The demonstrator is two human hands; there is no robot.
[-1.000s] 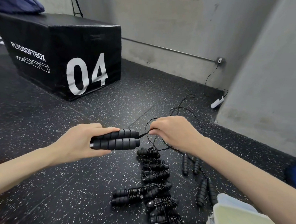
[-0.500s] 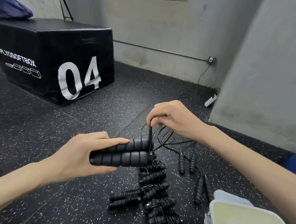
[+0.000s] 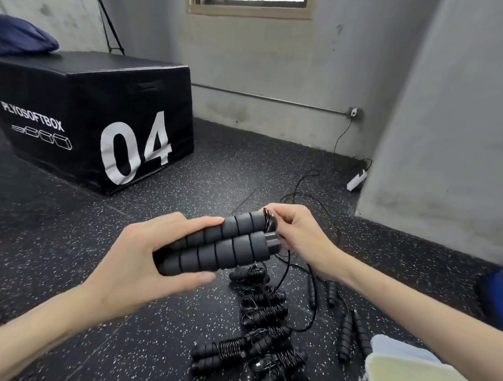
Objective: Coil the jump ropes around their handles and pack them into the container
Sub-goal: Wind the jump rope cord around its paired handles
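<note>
1. The floor is black rubber flecked with white, running back to grey plastered walls, with a wood-framed window at the top middle of the frame.
2. A black plyo box marked "04" sits at the left, with a dark blue cushion on its far left corner.
3. A thin pipe runs along the back wall to a socket, and a white power strip lies on the floor below it, beside a grey pillar at the right.
4. In the middle of the frame the left hand grips a pair of black foam handles, held side by side.
5. The right hand pinches the black cord at the handles' right end, where a few turns are wound on.
6. The loose cord trails down to the floor and away toward the pillar.
7. Coiled ropes lie in a heap at the lower middle; uncoiled handles lie just to their right.
8. The pale container shows at the lower right corner, beside the heap.
9. Half a second ago the right hand was lifted above the handles, drawing the cord upward; now it is down against their end.
10. The handles are higher and closer in the frame than before, and the window has come into sight.
</note>
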